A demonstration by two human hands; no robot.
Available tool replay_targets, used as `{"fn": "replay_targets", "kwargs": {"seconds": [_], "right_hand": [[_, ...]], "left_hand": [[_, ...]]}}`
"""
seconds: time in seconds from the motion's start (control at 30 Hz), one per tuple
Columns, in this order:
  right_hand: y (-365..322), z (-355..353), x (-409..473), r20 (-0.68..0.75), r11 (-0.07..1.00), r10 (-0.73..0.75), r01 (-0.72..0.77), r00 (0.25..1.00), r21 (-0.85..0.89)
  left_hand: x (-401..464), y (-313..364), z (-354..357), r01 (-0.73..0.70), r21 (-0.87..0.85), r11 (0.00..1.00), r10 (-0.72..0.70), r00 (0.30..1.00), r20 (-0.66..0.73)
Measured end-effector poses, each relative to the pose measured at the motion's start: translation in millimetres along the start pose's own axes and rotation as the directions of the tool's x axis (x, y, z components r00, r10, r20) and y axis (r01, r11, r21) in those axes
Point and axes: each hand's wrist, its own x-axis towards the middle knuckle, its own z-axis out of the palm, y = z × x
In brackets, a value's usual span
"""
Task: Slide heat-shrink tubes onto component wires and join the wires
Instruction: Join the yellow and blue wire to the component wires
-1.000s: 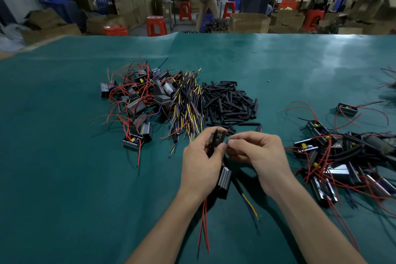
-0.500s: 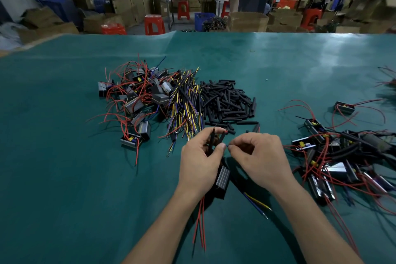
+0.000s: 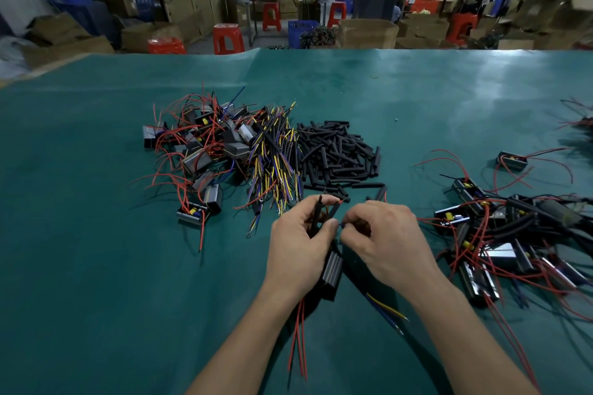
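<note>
My left hand point(image 3: 298, 247) grips a ribbed black and silver component point(image 3: 332, 269) whose red wires point(image 3: 298, 340) hang below my wrist. Two black heat-shrink tubes point(image 3: 316, 216) stick up between its fingers. My right hand point(image 3: 385, 237) pinches a thin wire end right beside my left thumb. A blue and yellow wire pair point(image 3: 385, 311) trails from under my right palm. What the fingertips hold between them is mostly hidden.
Beyond my hands lie a heap of components with red wires point(image 3: 199, 151), a bundle of yellow and blue wires point(image 3: 276, 157) and a pile of black tubes point(image 3: 337, 154). Finished components with tubes point(image 3: 500, 234) spread at the right on the green mat point(image 3: 96, 266).
My right hand has drawn closer to my left hand and curled tighter on the wire end. The blue and yellow wire pair has shifted a little under my right palm.
</note>
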Motion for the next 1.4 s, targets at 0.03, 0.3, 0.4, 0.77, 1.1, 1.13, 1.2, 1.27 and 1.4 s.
{"fn": "replay_targets", "kwargs": {"seconds": [0.03, 0.3, 0.4, 0.77, 1.1, 1.13, 1.2, 1.27, 1.4], "right_hand": [[0.4, 0.1, -0.1, 0.002, 1.000, 0.013, -0.013, 1.000, 0.024], [5.9, 3.4, -0.2, 0.035, 0.924, 0.207, -0.207, 0.978, 0.320], [7.5, 3.2, -0.3, 0.042, 0.920, 0.212, -0.214, 0.976, 0.327], [4.5, 4.1, -2.2, -0.037, 0.960, 0.133, -0.120, 0.990, 0.254], [4.9, 4.0, 0.3, -0.068, 0.901, 0.301, -0.260, 0.951, 0.349], [4.0, 5.3, 0.1, -0.039, 0.895, 0.296, -0.262, 0.954, 0.361], [3.8, 7.4, 0.4, -0.004, 0.872, 0.305, -0.277, 0.952, 0.403], [6.1, 8.3, 0.9, 0.036, 0.835, 0.329, -0.308, 0.944, 0.455], [10.5, 9.1, 0.4, 0.165, 0.707, 0.383, -0.403, 0.909, 0.581]], "left_hand": [[0.0, -0.1, 0.0, 0.000, -0.003, 1.000, 0.000, 1.000, 0.001], [-0.2, -1.0, -0.6, -0.013, -0.011, 1.000, 0.013, 1.000, 0.018], [-0.2, -1.5, -1.3, -0.007, -0.022, 1.000, 0.007, 1.000, 0.018], [0.7, -1.3, -1.0, -0.020, -0.009, 1.000, 0.021, 0.999, 0.032], [0.6, -2.9, -1.4, -0.017, -0.025, 1.000, 0.018, 0.999, 0.039], [0.7, -3.4, -1.5, -0.019, -0.029, 0.999, 0.020, 0.999, 0.039], [0.9, -4.0, -1.5, -0.018, -0.034, 0.999, 0.020, 0.999, 0.038], [0.9, -3.9, -1.3, -0.018, -0.040, 0.999, 0.020, 0.999, 0.042], [0.5, -2.5, -1.2, -0.028, -0.049, 0.998, 0.030, 0.999, 0.044]]}}
